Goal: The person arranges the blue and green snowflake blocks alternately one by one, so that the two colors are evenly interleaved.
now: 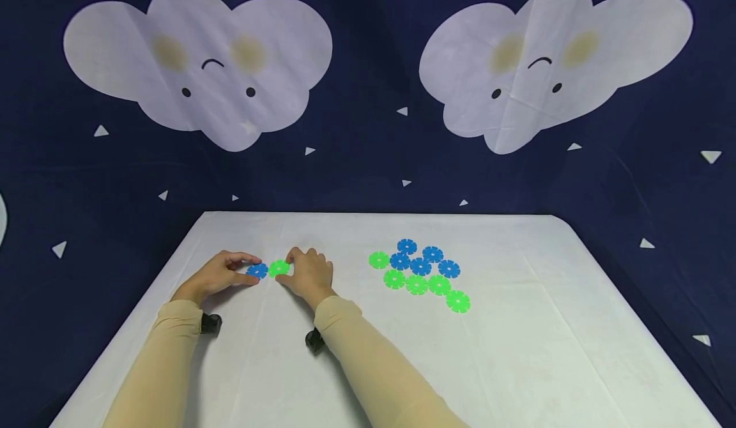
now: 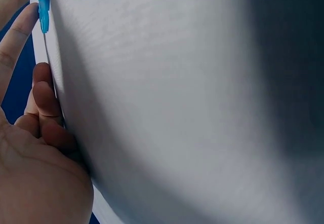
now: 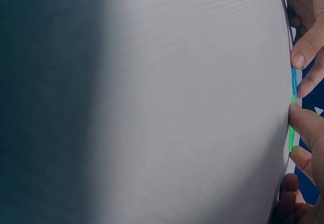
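Note:
On the left part of the table, my left hand (image 1: pixel 218 274) pinches a blue notched disc (image 1: pixel 257 271) between thumb and index finger. My right hand (image 1: pixel 311 276) pinches a green notched disc (image 1: pixel 279 268) by its near and far edges. The two discs lie side by side, edge against edge. In the right wrist view the blue disc (image 3: pixel 293 81) and the green disc (image 3: pixel 291 138) show edge-on, low over the cloth. Only a strip of the blue disc (image 2: pixel 44 11) appears in the left wrist view, at the fingertips.
Right of my hands lies a loose group of several blue discs (image 1: pixel 420 266) and several green discs (image 1: pixel 416 284). They rest on a white-covered table (image 1: pixel 517 351). A dark blue curtain (image 1: pixel 368 172) with printed clouds hangs behind the far edge.

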The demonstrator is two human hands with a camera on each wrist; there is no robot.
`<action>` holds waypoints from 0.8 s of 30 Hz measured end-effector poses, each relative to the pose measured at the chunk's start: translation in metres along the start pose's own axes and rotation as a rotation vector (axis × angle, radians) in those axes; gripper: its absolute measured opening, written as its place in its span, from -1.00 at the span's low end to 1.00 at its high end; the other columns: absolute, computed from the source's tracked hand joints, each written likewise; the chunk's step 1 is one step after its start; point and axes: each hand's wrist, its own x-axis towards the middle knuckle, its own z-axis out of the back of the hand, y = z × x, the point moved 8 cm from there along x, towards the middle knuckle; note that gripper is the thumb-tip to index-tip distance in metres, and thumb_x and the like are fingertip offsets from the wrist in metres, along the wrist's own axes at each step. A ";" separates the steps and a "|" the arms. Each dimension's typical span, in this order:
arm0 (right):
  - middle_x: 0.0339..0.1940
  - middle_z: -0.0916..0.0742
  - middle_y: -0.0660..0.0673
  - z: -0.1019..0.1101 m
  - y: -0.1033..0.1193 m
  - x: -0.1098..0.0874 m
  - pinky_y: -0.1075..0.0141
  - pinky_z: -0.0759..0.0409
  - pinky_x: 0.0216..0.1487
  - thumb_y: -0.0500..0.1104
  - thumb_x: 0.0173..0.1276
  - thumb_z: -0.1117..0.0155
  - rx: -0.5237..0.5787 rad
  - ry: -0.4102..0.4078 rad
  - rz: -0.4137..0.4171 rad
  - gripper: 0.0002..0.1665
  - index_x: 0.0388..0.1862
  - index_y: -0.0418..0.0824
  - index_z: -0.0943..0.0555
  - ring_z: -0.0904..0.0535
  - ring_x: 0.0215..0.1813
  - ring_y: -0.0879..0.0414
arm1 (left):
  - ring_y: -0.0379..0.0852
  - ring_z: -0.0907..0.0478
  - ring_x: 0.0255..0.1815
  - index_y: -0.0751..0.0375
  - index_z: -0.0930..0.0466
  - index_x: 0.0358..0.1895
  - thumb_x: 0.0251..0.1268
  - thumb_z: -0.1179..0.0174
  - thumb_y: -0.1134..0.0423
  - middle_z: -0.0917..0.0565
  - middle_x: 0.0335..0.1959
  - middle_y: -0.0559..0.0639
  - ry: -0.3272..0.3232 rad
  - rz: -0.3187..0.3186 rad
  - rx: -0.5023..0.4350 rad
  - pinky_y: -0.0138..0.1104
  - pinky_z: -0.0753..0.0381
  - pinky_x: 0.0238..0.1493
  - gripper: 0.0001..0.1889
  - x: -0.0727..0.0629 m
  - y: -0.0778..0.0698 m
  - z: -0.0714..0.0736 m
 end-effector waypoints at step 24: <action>0.09 -0.72 0.03 0.001 -0.003 -0.003 0.19 -0.54 0.10 0.35 0.38 -0.47 0.060 0.056 0.028 -0.45 0.23 0.18 -0.67 -0.63 0.13 0.06 | 0.11 -0.43 0.17 0.27 -0.71 0.30 0.20 -0.59 0.18 -0.63 0.34 0.33 0.012 0.020 -0.003 -0.16 -0.37 0.14 -0.42 -0.002 -0.001 0.001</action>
